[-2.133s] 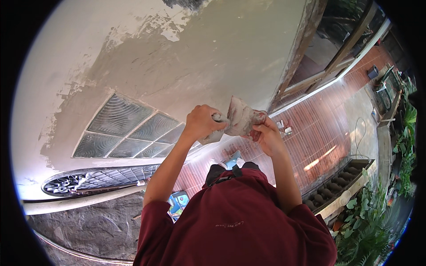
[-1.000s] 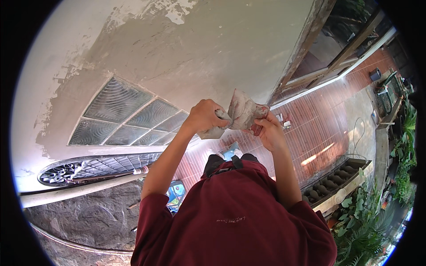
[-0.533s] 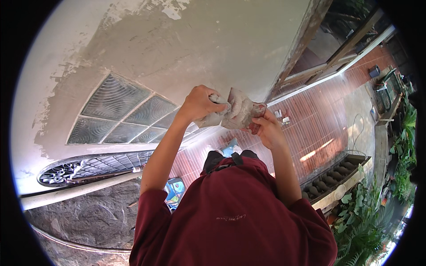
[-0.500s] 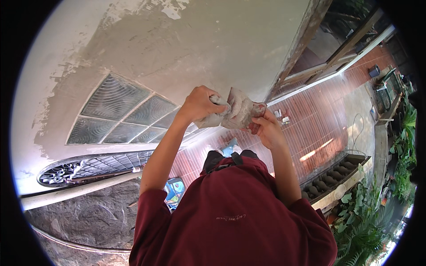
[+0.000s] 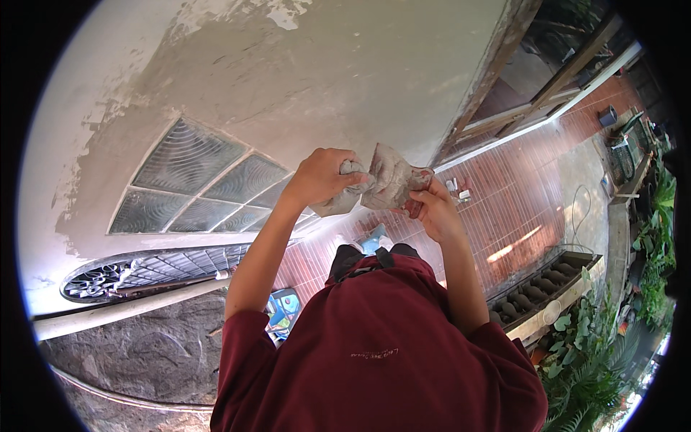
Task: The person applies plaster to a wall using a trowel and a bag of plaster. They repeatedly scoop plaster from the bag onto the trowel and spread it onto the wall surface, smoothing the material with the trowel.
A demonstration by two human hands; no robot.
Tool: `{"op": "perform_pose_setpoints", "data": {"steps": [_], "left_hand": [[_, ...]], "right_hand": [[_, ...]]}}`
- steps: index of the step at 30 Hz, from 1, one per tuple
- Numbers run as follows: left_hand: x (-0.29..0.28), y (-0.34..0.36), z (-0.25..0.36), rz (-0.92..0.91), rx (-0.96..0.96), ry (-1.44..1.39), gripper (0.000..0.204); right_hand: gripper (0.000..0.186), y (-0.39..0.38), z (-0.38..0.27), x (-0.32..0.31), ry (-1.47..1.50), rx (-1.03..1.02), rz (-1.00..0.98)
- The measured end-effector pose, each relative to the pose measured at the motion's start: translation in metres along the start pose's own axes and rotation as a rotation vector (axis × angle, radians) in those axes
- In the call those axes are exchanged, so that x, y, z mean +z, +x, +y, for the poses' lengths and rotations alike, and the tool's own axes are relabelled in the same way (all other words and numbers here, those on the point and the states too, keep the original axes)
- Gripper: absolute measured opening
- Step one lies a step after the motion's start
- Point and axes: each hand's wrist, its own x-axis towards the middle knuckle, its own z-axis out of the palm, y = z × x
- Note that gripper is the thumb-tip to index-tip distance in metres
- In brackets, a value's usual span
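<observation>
My left hand (image 5: 320,175) is closed on a plaster-coated scraper (image 5: 331,205), with a lump of wet grey plaster (image 5: 353,173) at its fingers. Just to the right, my right hand (image 5: 437,209) grips a broad, flat scraper (image 5: 386,180) between thumb and fingers; it is smeared with plaster and shows red near the held edge. The two tools are side by side, very close, in front of a partly plastered wall (image 5: 345,79). Whether they touch is hard to tell.
Glass blocks (image 5: 186,158) are set in the wall, above an oval metal grille (image 5: 180,268) and pipe (image 5: 108,318). A framed glass door (image 5: 547,65) is upper right. Red tiled floor (image 5: 504,201), a wooden trough (image 5: 590,263), a dark bucket (image 5: 606,115) and plants (image 5: 576,367) occupy the right side.
Compared with half a second ago, my left hand sits slightly lower and further left with its tool. My right hand is almost unchanged, still holding its scraper.
</observation>
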Motion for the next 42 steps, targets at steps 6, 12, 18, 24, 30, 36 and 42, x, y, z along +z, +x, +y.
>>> {"op": "perform_pose_setpoints", "data": {"steps": [6,12,18,24,30,36,42], "left_hand": [[-0.005,-0.003,0.002,-0.045,-0.130,0.066,0.044],[-0.002,-0.004,0.004,-0.049,-0.161,0.099,0.044],[-0.001,-0.001,0.007,-0.033,-0.188,0.128,0.039],[0.000,0.003,0.005,0.036,-0.164,0.129,0.036],[-0.001,0.005,0.002,0.026,-0.148,0.102,0.035],[-0.003,0.003,0.001,0.034,-0.163,0.102,0.035],[-0.006,0.004,0.002,0.027,-0.176,0.114,0.034]], "right_hand": [[0.042,-0.002,-0.001,0.004,0.009,0.009,-0.004],[0.041,-0.001,0.001,0.004,-0.002,0.000,0.002],[0.041,-0.001,0.003,0.003,-0.014,-0.007,0.009],[0.040,-0.001,0.005,0.004,-0.024,0.024,0.011],[0.038,0.000,0.008,0.003,-0.086,0.047,-0.008],[0.038,-0.002,0.010,0.011,-0.055,0.049,0.016],[0.038,-0.004,0.010,0.006,-0.168,0.090,-0.026]]}}
